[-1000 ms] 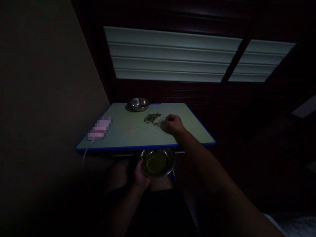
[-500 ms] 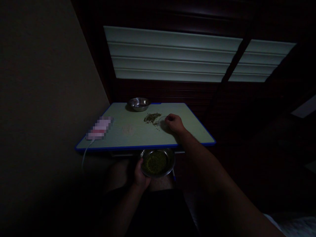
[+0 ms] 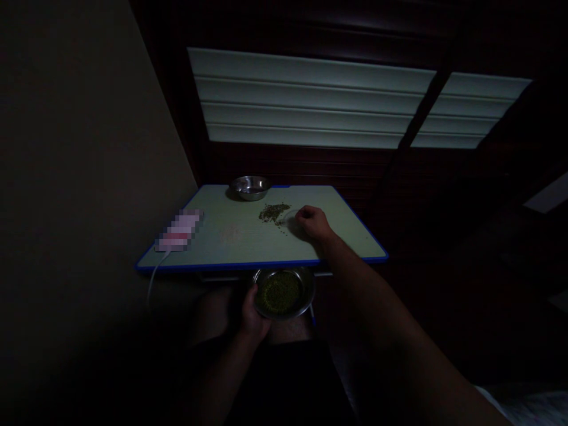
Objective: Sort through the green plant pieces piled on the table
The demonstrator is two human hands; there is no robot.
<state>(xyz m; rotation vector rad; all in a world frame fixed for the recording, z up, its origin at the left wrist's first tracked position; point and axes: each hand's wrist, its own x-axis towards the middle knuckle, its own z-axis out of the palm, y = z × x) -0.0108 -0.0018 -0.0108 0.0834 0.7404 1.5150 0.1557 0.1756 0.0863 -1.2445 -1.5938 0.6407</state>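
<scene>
My left hand (image 3: 254, 313) grips the left rim of a metal bowl (image 3: 307, 305), thumb over the edge, held above my lap just below the table's front edge. Small green beans (image 3: 278, 292), like mung beans, cover the bowl's bottom. Over the table, my right hand (image 3: 312, 220) has its fingers curled together, close to the right side of a loose pile of small brownish-green beans (image 3: 274, 213). A faint see-through shape shows left of these fingers; what they hold, if anything, is too dim to name.
A second metal bowl (image 3: 250, 188) stands at the back of the pale, blue-edged table (image 3: 213, 251). On the left lies a blurred pink phone-like object (image 3: 180, 231) with a white cable (image 3: 153, 275). A pale smudge (image 3: 231, 233) marks the tabletop. A wall rises at left; a dark slatted panel stands behind.
Almost nothing differs. My right hand has shifted very slightly beside the pile, and the see-through shape by its fingers looks fainter. My left hand and its bowl stay in place.
</scene>
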